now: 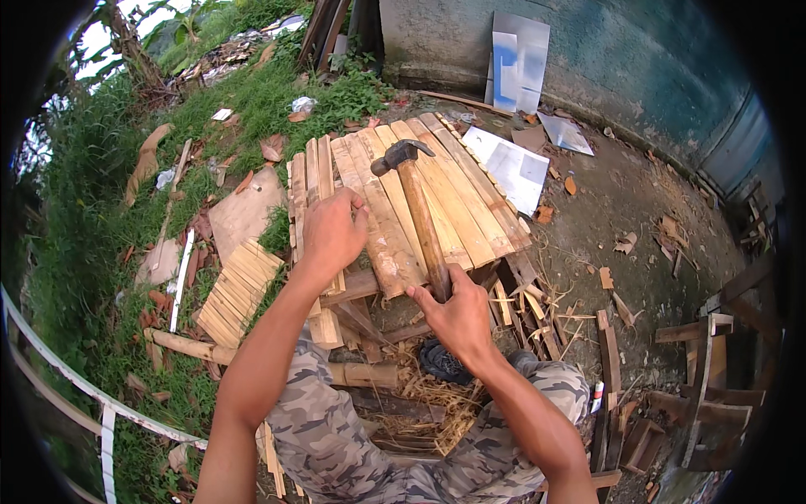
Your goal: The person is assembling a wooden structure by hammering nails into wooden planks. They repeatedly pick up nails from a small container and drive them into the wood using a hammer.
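A claw hammer (421, 214) with a dark metal head and worn wooden handle points away from me over the slats. My right hand (460, 315) grips the low end of its handle, and the thumb reaches the near end of a bamboo slat (388, 244). My left hand (336, 231) rests over the slats left of the hammer, its fingers curled together; what they hold, if anything, is hidden. Split bamboo slats (470, 214) lie side by side on a wooden frame (357, 288), forming a low bench-like top. A dark container (445, 361) sits below, between my knees; its contents are unclear.
A small bamboo slat panel (239, 292) lies on the grass at left, by a bamboo pole (189, 344). Wood offcuts (609, 361) and shavings cover the ground. Wooden frames (705, 378) stand at right. Metal sheets (508, 168) lie near the wall (638, 67).
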Action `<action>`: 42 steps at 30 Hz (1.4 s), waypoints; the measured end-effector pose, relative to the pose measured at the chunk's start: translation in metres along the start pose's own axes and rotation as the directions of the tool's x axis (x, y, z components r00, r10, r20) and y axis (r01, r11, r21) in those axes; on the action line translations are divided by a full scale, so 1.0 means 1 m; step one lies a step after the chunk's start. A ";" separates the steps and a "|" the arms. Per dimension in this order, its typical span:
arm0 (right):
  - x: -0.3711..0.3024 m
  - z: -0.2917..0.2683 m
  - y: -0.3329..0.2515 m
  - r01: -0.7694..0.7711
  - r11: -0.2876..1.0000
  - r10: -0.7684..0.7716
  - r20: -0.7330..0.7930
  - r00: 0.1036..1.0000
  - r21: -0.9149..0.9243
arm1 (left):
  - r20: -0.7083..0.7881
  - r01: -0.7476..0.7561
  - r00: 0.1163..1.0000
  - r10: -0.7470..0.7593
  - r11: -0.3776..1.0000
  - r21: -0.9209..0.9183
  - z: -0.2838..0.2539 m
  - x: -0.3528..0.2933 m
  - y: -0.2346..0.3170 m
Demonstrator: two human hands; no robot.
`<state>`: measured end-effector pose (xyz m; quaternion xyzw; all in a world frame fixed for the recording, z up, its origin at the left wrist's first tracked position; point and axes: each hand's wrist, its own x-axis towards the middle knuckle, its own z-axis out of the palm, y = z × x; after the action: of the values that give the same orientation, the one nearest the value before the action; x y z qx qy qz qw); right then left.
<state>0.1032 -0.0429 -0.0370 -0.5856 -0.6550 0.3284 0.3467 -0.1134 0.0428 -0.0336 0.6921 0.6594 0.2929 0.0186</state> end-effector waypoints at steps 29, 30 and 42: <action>-0.014 -0.005 -0.005 -0.001 0.979 -0.003 0.017 1.000 0.203 | 0.152 0.039 0.988 -0.006 0.975 -0.219 -0.010 -0.005 -0.002; -0.015 -0.009 -0.005 -0.016 0.984 0.014 0.014 1.000 0.178 | 0.122 -0.041 0.990 0.074 0.968 -0.248 -0.014 -0.007 -0.001; -0.015 -0.028 0.010 -0.018 0.987 0.019 -0.004 1.000 0.158 | 0.399 0.111 0.916 0.050 0.922 -0.371 -0.044 -0.042 0.028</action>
<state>0.1326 -0.0567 -0.0312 -0.5631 -0.6205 0.3810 0.3908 -0.1049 -0.0156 -0.0015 0.7094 0.5816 0.2687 0.2938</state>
